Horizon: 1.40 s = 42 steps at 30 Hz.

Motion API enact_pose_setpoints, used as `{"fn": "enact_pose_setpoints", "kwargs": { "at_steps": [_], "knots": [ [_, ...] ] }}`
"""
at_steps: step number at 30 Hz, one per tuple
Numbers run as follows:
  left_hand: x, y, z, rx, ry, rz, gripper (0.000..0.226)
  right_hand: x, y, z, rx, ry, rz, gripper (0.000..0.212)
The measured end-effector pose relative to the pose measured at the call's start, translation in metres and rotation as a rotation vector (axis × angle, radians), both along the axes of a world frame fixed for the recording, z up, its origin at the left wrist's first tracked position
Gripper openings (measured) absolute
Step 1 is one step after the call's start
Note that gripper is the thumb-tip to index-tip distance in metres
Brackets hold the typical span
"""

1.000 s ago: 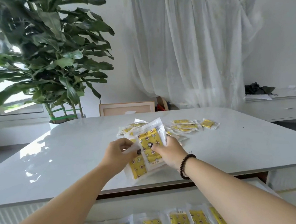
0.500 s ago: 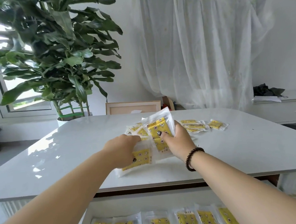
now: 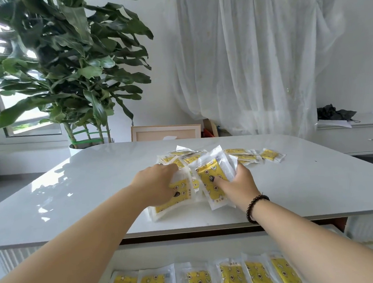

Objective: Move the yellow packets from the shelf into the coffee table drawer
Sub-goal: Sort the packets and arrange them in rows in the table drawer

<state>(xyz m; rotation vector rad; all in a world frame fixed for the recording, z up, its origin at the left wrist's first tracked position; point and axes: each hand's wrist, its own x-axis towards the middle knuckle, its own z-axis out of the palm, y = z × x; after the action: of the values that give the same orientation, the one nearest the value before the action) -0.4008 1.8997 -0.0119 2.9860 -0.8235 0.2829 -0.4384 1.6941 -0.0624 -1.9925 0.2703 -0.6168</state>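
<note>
- Loose pile of yellow packets in clear wrappers (image 3: 244, 157) crowds the white glossy tabletop (image 3: 96, 191) toward its far edge.
- Left and right edges lie bare.
- Open drawer (image 3: 188, 249) below the near edge holds a packet row (image 3: 204, 281).

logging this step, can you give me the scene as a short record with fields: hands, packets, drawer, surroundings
left hand: left hand grips a stack of packets resting on the table
right hand: right hand grips a tilted bundle of packets
loose packets: a pile lies on the table beyond the hands
drawer: open drawer below the table edge, with a row of packets lying side by side
surroundings: plant far left, white sheet behind, low cabinet far right
</note>
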Motion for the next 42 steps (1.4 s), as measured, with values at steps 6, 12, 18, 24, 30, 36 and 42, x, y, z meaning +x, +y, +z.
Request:
{"fn": "enact_pose_setpoints", "kwargs": {
  "at_steps": [6, 12, 18, 24, 30, 36, 42],
  "knots": [
    [-0.005, -0.004, -0.002, 0.101, -0.007, -0.001, 0.030, -0.003, 0.000, 0.003, -0.055, 0.004, -0.008, 0.043],
    [-0.003, -0.006, -0.009, 0.152, -0.034, -0.030, 0.040, -0.007, 0.000, 0.005, -0.144, 0.112, 0.081, 0.046],
    [-0.008, -0.005, -0.007, 0.150, -0.091, -0.055, 0.040, -0.006, 0.006, 0.010, -0.030, 0.029, 0.054, 0.025],
    [-0.010, -0.005, -0.005, 0.140, -0.077, -0.044, 0.044, -0.007, 0.004, 0.010, 0.130, 0.041, 0.129, 0.033],
    [-0.009, -0.008, -0.003, 0.148, -0.066, -0.049, 0.064, -0.003, 0.003, 0.008, -0.022, 0.065, 0.124, 0.057],
    [-0.009, -0.013, -0.003, 0.177, -0.154, -0.049, 0.070, -0.003, 0.004, 0.015, -0.085, 0.021, 0.101, 0.033],
    [-0.006, -0.011, -0.006, 0.173, -0.106, -0.107, 0.074, -0.008, 0.009, 0.004, 0.007, -0.101, 0.093, 0.006]
  ]
}}
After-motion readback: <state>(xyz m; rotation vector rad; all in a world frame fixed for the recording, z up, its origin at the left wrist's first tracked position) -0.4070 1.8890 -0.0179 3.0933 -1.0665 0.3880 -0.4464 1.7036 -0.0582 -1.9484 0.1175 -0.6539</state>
